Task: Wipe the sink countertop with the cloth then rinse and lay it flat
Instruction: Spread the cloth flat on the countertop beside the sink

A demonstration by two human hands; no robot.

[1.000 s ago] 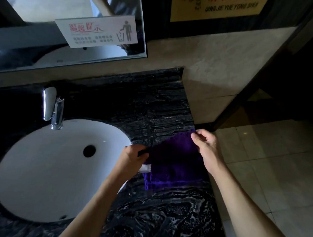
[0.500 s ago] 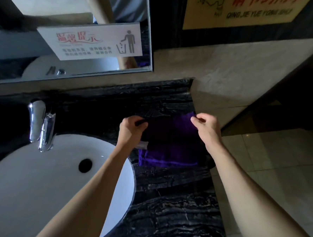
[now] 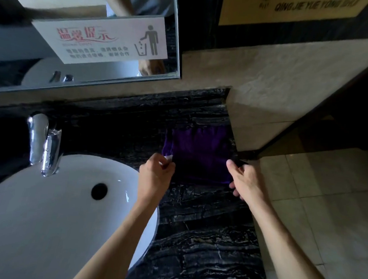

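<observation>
My left hand [image 3: 156,172] and right hand [image 3: 244,182] each pinch a near corner of the purple cloth [image 3: 199,153], spread flat on the worktop [image 3: 205,237].

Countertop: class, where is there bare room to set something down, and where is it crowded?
Free: the dark marble countertop between the sink and its right edge, nearer than the cloth; also the strip behind the cloth. Crowded: the far right corner, where the left hand and right hand grip the cloth.

The black marble countertop [image 3: 205,237] is carrying a purple cloth [image 3: 199,153], lying spread beside the white sink [image 3: 44,217].
</observation>
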